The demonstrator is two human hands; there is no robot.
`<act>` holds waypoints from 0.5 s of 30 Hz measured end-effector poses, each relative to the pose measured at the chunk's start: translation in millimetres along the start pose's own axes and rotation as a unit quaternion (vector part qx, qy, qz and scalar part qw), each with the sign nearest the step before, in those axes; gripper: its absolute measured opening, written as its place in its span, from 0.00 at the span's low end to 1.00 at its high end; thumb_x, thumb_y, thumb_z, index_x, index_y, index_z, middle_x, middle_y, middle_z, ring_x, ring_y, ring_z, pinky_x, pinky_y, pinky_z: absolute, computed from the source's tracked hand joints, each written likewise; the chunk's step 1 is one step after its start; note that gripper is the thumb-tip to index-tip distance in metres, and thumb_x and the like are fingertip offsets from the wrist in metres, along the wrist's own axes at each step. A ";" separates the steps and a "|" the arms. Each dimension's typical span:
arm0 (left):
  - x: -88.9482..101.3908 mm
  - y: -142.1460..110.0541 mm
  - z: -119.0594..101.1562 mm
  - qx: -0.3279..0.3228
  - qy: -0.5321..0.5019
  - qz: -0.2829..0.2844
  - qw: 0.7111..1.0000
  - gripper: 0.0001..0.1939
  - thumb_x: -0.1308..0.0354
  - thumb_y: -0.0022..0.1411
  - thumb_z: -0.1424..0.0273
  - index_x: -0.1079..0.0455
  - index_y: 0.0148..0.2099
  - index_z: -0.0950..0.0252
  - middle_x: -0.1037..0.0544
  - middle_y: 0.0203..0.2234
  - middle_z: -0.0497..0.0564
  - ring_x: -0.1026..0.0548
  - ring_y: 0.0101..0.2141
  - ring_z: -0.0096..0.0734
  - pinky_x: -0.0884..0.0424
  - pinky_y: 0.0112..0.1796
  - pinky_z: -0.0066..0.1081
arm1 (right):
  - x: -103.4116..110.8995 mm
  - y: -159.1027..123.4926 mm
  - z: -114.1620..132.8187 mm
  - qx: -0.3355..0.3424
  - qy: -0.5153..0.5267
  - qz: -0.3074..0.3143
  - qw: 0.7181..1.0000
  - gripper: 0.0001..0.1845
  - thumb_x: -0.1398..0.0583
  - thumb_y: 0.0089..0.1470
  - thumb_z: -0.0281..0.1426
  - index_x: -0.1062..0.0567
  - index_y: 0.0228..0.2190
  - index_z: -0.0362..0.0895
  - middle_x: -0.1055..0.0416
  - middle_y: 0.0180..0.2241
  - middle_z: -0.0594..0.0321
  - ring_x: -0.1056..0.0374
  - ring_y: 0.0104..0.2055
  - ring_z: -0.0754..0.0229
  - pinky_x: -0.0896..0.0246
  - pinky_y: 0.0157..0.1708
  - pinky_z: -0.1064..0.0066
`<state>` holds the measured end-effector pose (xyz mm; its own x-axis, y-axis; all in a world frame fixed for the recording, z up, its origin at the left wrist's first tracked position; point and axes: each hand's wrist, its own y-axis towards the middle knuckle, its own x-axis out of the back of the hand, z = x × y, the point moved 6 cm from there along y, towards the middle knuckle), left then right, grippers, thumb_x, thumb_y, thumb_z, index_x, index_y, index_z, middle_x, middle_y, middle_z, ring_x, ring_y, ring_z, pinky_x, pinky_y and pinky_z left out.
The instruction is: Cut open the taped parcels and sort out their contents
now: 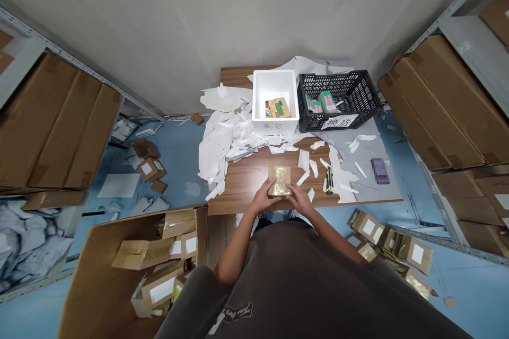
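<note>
A small cardboard box (280,180) wrapped in shiny tape is at the front edge of the wooden table (250,190). My left hand (262,197) grips its lower left side, and my right hand (300,199) grips the lower right side. The fingertips beneath the box are hidden. To the right of the box lies a yellow and black utility knife (330,180), with torn white paper scraps (304,160) around it.
A white bin (274,126) and a black crate (350,116), both containing small packages, stand at the back. Torn paper (217,143) heaps up at left. A phone (380,171) lies at right. A large carton (95,270) of boxes is at lower left; more boxes (369,226) lie lower right.
</note>
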<state>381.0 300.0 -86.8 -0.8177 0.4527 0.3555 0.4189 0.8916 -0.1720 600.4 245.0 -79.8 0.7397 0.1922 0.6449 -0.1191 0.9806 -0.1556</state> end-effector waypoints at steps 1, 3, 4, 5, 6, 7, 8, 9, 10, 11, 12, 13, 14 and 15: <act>2.0 6.2 -3.5 0.002 -0.004 -0.006 1.000 0.49 0.23 0.56 0.59 0.36 0.76 0.58 0.34 0.73 0.59 0.36 0.72 0.55 0.34 0.69 0.53 | 10.7 10.3 4.8 -0.005 0.001 -0.016 1.000 0.26 0.41 0.69 0.39 0.25 0.66 0.52 0.29 0.68 0.52 0.32 0.70 0.39 0.32 0.66 0.51; 5.5 24.1 -8.9 0.015 -0.025 -0.027 0.999 0.49 0.24 0.58 0.60 0.38 0.77 0.57 0.34 0.74 0.59 0.28 0.67 0.51 0.27 0.64 0.47 | 32.9 36.5 13.6 -0.018 0.006 -0.038 0.999 0.26 0.44 0.73 0.41 0.26 0.67 0.51 0.26 0.65 0.52 0.27 0.64 0.41 0.30 0.63 0.51; 6.4 34.8 -9.9 0.026 -0.038 -0.042 0.998 0.48 0.26 0.60 0.60 0.40 0.78 0.56 0.34 0.74 0.59 0.24 0.63 0.48 0.24 0.61 0.44 | 43.7 51.6 16.4 -0.031 0.009 -0.051 0.998 0.27 0.46 0.74 0.43 0.27 0.68 0.49 0.26 0.65 0.51 0.25 0.61 0.42 0.29 0.61 0.52; 6.8 45.9 -9.1 0.045 -0.048 -0.064 0.996 0.47 0.28 0.63 0.61 0.42 0.79 0.56 0.32 0.73 0.60 0.21 0.60 0.45 0.21 0.57 0.41 | 52.9 67.1 17.3 -0.050 0.007 -0.061 0.997 0.29 0.47 0.75 0.45 0.29 0.69 0.49 0.25 0.64 0.51 0.24 0.59 0.44 0.28 0.60 0.52; 6.2 56.5 -6.6 0.068 -0.057 -0.088 0.992 0.45 0.30 0.66 0.62 0.43 0.80 0.57 0.30 0.72 0.61 0.20 0.57 0.43 0.20 0.55 0.40 | 59.4 82.0 16.5 -0.075 0.001 -0.065 0.995 0.30 0.47 0.75 0.45 0.31 0.70 0.48 0.23 0.62 0.51 0.24 0.58 0.44 0.28 0.59 0.53; 3.7 66.2 -3.2 0.092 -0.063 -0.106 0.988 0.43 0.33 0.69 0.62 0.44 0.80 0.57 0.29 0.71 0.62 0.19 0.57 0.43 0.20 0.54 0.39 | 63.4 95.3 13.5 -0.108 -0.005 -0.065 0.992 0.31 0.47 0.75 0.46 0.32 0.71 0.47 0.21 0.58 0.50 0.23 0.55 0.44 0.28 0.58 0.53; -0.7 74.6 1.2 0.118 -0.063 -0.112 0.985 0.41 0.34 0.70 0.63 0.44 0.80 0.58 0.27 0.69 0.62 0.19 0.57 0.42 0.21 0.55 0.40 | 62.9 106.7 10.2 -0.134 -0.006 -0.046 0.990 0.33 0.47 0.74 0.45 0.33 0.72 0.45 0.20 0.56 0.50 0.23 0.53 0.45 0.28 0.57 0.55; -5.9 81.2 6.0 0.144 -0.058 -0.109 0.982 0.40 0.35 0.71 0.64 0.44 0.80 0.60 0.26 0.68 0.63 0.19 0.57 0.43 0.22 0.57 0.40 | 60.6 115.2 6.5 -0.152 -0.005 -0.026 0.988 0.33 0.46 0.74 0.44 0.34 0.72 0.44 0.19 0.55 0.49 0.23 0.52 0.45 0.28 0.57 0.56; -11.1 85.8 10.7 0.165 -0.049 -0.100 0.980 0.40 0.36 0.71 0.65 0.43 0.79 0.61 0.25 0.67 0.63 0.19 0.57 0.43 0.23 0.58 0.42 | 56.8 120.6 2.5 -0.163 -0.002 -0.003 0.987 0.34 0.46 0.73 0.43 0.35 0.73 0.42 0.19 0.55 0.47 0.23 0.52 0.46 0.29 0.57 0.57; -14.8 87.9 15.2 0.181 -0.036 -0.092 0.979 0.39 0.36 0.71 0.66 0.43 0.79 0.62 0.24 0.67 0.64 0.19 0.58 0.45 0.24 0.60 0.43 | 52.9 122.4 -2.1 -0.170 -0.002 0.015 0.985 0.34 0.45 0.73 0.41 0.36 0.73 0.39 0.20 0.56 0.46 0.23 0.52 0.46 0.29 0.57 0.58; -16.4 87.5 19.3 0.189 -0.021 -0.090 0.978 0.39 0.37 0.71 0.67 0.42 0.79 0.63 0.25 0.67 0.64 0.20 0.59 0.46 0.25 0.61 0.44 | 50.1 120.7 -7.8 -0.176 -0.006 0.023 0.984 0.35 0.45 0.73 0.38 0.38 0.74 0.37 0.20 0.56 0.44 0.23 0.52 0.46 0.30 0.57 0.59; -16.1 84.6 22.7 0.188 -0.005 -0.093 0.978 0.38 0.37 0.71 0.67 0.42 0.79 0.63 0.26 0.68 0.65 0.21 0.60 0.47 0.26 0.62 0.45 | 48.6 115.7 -14.4 -0.181 -0.015 0.021 0.983 0.36 0.45 0.72 0.36 0.40 0.75 0.36 0.21 0.57 0.43 0.24 0.53 0.47 0.30 0.57 0.59; -14.4 79.4 25.6 0.179 0.009 -0.099 0.979 0.38 0.38 0.70 0.68 0.41 0.78 0.63 0.28 0.69 0.64 0.21 0.61 0.47 0.27 0.63 0.45 | 47.7 107.7 -21.3 -0.184 -0.025 0.014 0.983 0.36 0.45 0.72 0.34 0.42 0.75 0.36 0.22 0.58 0.42 0.24 0.54 0.47 0.31 0.57 0.59; -12.4 72.1 27.8 0.162 0.020 -0.103 0.981 0.37 0.38 0.70 0.68 0.40 0.78 0.62 0.29 0.70 0.64 0.22 0.62 0.47 0.28 0.64 0.45 | 46.4 97.3 -27.8 -0.182 -0.030 0.005 0.983 0.37 0.45 0.71 0.33 0.43 0.76 0.36 0.22 0.59 0.42 0.24 0.55 0.47 0.31 0.58 0.59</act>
<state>410.3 358.9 -129.1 -0.8534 0.2668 0.4478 0.0930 0.9233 -0.3727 641.6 348.3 -85.9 0.6973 0.2137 0.6842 0.1268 0.9027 -0.4112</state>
